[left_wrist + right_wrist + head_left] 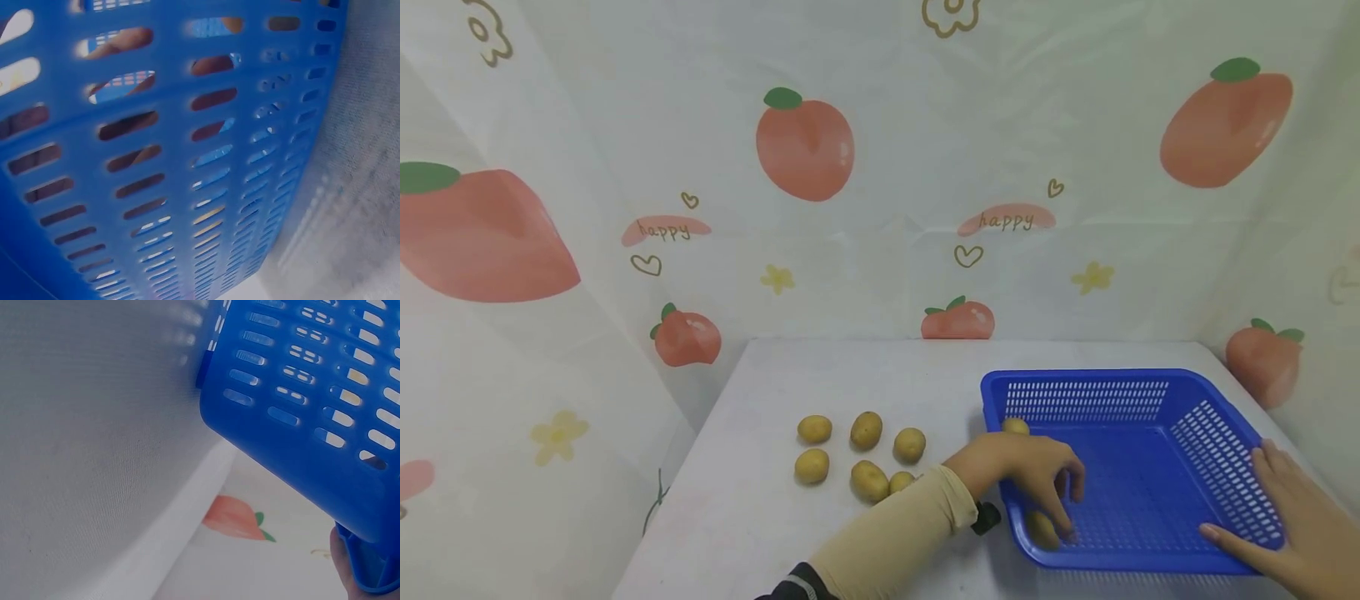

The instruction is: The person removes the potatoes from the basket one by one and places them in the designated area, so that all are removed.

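A blue plastic basket (1127,467) with slotted walls stands on the right of the table. My left hand (1045,475) reaches over its left rim, fingers pointing down inside. Close by its fingertips lies a potato (1042,530) in the near left corner; the hand does not wrap around it. Another potato (1016,426) sits by the far left wall, partly hidden. Against the basket's right rim rests my right hand (1292,517), fingers extended and thumb over the near right corner. Through the slots of the basket wall (169,81), the left wrist view shows bits of skin.
Left of the basket, several potatoes lie loose on the white table (737,517), among them a potato (869,482) near the left sleeve (902,533). A fruit-printed curtain (880,167) surrounds the table at the back and sides.
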Demonstrator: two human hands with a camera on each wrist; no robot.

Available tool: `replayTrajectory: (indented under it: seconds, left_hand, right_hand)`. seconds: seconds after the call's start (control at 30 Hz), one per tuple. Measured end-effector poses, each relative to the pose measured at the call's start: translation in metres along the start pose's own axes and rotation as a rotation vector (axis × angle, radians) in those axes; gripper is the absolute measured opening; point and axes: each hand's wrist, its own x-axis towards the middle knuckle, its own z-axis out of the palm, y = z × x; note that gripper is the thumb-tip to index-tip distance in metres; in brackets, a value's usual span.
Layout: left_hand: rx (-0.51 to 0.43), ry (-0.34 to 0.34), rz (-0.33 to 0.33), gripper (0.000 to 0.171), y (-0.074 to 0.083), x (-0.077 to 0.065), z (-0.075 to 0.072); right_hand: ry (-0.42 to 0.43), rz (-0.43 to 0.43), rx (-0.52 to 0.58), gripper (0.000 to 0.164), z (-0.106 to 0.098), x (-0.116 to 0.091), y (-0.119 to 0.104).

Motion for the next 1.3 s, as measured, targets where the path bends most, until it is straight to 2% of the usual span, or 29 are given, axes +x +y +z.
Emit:
replayTrajectory:
  seconds: [0.37, 0.57, 1.0, 1.3]
  left_hand:
    - [0.013, -0.092, -0.115, 0.031, 0.010, 0.000, 0.002]
    - [0.052, -0.123, -0.146, 0.030, 0.014, -0.002, 0.004]
    - [0.106, -0.125, -0.219, 0.027, 0.020, -0.004, 0.008]
    - [0.119, -0.109, -0.205, 0.026, 0.020, -0.004, 0.008]
  right_hand:
    - [0.003, -0.004, -0.008, 0.134, -0.002, 0.001, -0.001]
    - [0.008, -0.004, -0.004, 0.134, 0.001, 0.000, 0.000]
    - [-0.004, 0.006, -0.008, 0.136, 0.001, -0.002, -0.001]
    - [0.008, -0.003, -0.004, 0.136, 0.002, -0.002, 0.001]
